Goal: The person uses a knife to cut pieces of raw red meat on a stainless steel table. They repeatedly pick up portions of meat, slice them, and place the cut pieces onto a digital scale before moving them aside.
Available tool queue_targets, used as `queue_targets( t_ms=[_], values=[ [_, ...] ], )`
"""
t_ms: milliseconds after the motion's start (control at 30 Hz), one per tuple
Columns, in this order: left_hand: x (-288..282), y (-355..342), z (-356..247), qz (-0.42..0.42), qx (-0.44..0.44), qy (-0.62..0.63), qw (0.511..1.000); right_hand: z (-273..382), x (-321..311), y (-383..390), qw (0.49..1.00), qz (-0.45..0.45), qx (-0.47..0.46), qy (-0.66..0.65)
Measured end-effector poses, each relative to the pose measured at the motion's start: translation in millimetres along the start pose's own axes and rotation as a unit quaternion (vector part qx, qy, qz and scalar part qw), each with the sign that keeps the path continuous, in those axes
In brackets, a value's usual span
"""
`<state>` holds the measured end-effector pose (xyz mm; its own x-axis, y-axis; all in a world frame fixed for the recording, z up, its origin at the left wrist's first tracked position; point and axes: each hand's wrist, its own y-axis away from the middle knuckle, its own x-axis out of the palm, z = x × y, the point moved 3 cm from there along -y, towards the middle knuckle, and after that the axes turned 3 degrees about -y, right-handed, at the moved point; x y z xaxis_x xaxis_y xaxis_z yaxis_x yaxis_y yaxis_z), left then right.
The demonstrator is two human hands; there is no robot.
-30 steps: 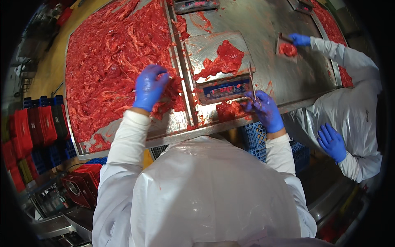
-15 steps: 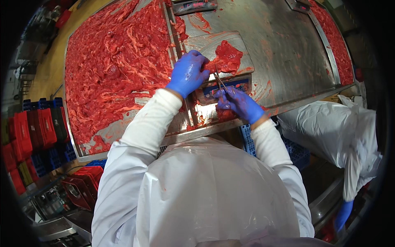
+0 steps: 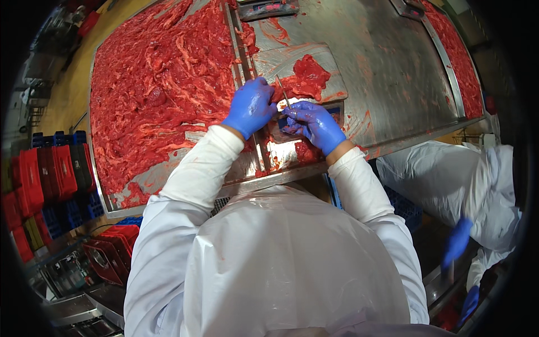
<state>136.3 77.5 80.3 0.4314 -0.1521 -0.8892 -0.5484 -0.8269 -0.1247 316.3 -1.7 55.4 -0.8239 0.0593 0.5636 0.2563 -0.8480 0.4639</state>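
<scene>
The scale [image 3: 281, 59] is standing on the metal counter [image 3: 393, 73], and a piece of red meat [image 3: 310, 76] is lying on its plate. The person's left hand [image 3: 251, 106], in a blue glove, is hanging over the lower left corner of the scale; its fingers are bending near the left end of the piece, but one cannot tell whether they are gripping it. The right hand [image 3: 317, 126], also gloved, is hovering at the near side of the scale and partly covering its display. Its fingers are holding, closed, a thin metal tool [image 3: 283, 92], which is pointing up over the plate. To the left of the scale a wide heap of meat [image 3: 163, 95] is spreading. Some scraps [image 3: 306, 153] are lying just before the scale. Well to its right, a co-worker's blurred gloved hand [image 3: 457, 242] is showing.
</scene>
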Motion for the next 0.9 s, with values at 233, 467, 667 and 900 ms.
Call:
queue_targets(
  t_ms=[233, 467, 667, 900],
  values=[
    [20, 124, 113, 0.062, -0.074, -0.166, 0.981, -56, -20, 22, 0.917, 0.217, 0.028, 0.333],
    [0, 142, 206, 0.002, -0.329, 0.039, 0.944, 1, -132, 97, 0.948, -0.081, 0.014, 0.308],
    [-4, -37, 27, -0.122, -0.067, 0.102, 0.985, 86, -80, 43, 0.901, -0.008, -0.130, 0.415],
    [16, -47, 38, -0.031, -0.111, 0.335, 0.935, 39, 5, -3, 0.888, -0.038, -0.249, 0.384]
  ],
)
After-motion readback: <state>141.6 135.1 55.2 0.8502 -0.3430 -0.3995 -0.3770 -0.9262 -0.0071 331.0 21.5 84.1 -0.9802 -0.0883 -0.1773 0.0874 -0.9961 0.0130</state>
